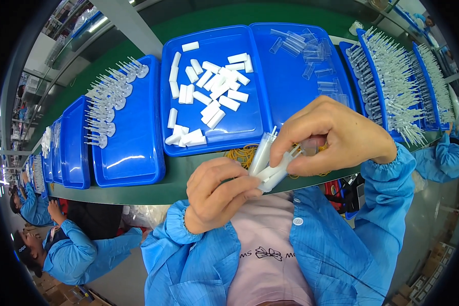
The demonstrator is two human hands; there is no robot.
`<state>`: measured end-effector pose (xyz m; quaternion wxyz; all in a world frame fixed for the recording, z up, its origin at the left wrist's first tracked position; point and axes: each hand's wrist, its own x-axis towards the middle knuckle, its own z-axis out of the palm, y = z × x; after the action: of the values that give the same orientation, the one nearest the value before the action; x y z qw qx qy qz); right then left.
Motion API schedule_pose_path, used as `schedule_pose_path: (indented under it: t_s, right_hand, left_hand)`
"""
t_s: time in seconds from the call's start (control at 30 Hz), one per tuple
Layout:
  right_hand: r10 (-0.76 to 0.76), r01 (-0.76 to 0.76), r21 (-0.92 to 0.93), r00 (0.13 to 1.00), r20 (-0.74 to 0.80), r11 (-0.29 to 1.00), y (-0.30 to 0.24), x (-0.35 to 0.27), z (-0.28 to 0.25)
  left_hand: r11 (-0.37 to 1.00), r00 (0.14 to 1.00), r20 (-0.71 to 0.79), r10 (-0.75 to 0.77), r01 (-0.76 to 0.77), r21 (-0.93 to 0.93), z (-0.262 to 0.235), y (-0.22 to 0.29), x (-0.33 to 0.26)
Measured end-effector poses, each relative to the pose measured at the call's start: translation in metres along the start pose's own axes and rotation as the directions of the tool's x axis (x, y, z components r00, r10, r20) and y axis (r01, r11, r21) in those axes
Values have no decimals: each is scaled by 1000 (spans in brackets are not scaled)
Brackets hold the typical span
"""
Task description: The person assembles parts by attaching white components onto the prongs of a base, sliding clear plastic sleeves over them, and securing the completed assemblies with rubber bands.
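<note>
Leftmost, co-workers in blue smocks (69, 252) sat along the green bench (178, 178), beside a blue tray (132, 153) carrying a row of assembled white-and-clear pieces (109, 97). Next came a blue tray (239, 132) of loose white plastic blocks (209, 97). Below it, the left hand (214, 196) was clenched around the lower ends of a small bundle of white plastic pieces (268, 163), held above the bench edge near some yellow rubber bands (242, 153). The right hand (336, 135) pinched the same bundle from above between thumb and fingertips. Further right lay a tray of clear tubes (303, 48), then trays of finished pieces (392, 86).
</note>
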<state>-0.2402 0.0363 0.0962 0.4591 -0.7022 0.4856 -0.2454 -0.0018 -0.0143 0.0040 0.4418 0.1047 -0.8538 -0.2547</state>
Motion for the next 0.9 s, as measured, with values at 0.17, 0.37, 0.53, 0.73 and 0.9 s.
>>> schedule_pose_path:
  t_s: [0.17,0.37,0.53,0.73,0.9]
  right_hand:
    - [-197,157,-315,975,-100,936,5,-1,12]
    - [-41,32,-405,999,-13,914,-3,-3,7]
    - [-60,64,-388,998,21,919,-3,-5,4]
    - [40,-6,-277,992,117,961,-3,9,-9]
    - [-131,146,-388,989,63,910,3,15,-8]
  left_hand:
    - [1000,1000,-12,-20,20,-11,3,-4,0]
    - [996,999,-2,-41,41,-80,5,-5,-1]
    - [984,997,10,-76,77,-159,6,-5,0]
    - [993,993,45,113,-115,37,7,2,8]
    - [995,993,73,90,-93,41,2,2,16]
